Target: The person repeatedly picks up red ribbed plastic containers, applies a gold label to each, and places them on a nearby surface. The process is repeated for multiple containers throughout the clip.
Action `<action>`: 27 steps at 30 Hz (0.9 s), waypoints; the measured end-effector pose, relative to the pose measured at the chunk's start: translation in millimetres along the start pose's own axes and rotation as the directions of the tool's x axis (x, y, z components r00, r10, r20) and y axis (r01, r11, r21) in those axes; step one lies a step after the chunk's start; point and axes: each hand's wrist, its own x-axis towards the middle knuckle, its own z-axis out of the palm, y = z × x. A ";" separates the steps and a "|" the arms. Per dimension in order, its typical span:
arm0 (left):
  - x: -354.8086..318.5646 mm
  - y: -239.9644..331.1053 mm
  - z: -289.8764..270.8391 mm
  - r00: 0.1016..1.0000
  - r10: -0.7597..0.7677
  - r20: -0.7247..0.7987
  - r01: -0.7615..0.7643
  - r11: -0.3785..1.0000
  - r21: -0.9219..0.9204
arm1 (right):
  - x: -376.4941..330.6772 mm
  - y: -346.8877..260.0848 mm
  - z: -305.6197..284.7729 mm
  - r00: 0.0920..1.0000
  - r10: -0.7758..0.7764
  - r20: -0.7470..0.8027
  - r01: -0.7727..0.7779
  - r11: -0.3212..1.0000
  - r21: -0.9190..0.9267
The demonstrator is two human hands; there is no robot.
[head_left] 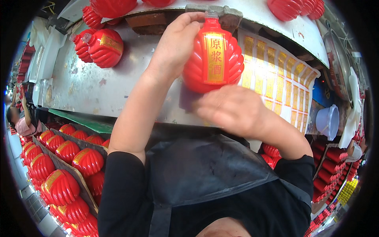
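Observation:
A red, ribbed glass bottle [189,81] with a gold label [215,58] down its front and a clear neck stands on the metal worktable. My left hand [183,33] is closed around the bottle's neck, from its left side. Just below the bottle's base is my right hand [237,110], blurred by motion, its fingers looking stretched out toward the left. Nothing shows in that hand. Whether it touches the bottle I cannot tell. To the right lies a sheet of gold labels [272,75], set in rows.
Two more red bottles [106,48] sit at the table's left. Others stand on a white ledge [256,10] behind. Crates of labelled red bottles [61,185] fill the lower left. A pale plastic tub [327,122] is at the right. Another person [25,122] is far left.

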 end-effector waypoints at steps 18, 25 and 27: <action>-19.1 15.6 12.3 0.999 -0.044 0.027 0.045 0.998 -0.047 | 3.1 10.7 -12.7 0.939 0.231 -0.255 -0.257 0.964 -0.070; -28.6 29.9 13.1 0.978 0.049 0.201 -0.094 0.970 0.224 | 20.7 4.7 -31.7 0.930 0.260 -0.259 -0.278 0.960 -0.033; -31.5 27.4 15.8 0.975 0.068 0.210 -0.111 0.974 0.199 | 20.0 0.9 -31.2 0.903 0.337 -0.266 -0.370 0.926 -0.082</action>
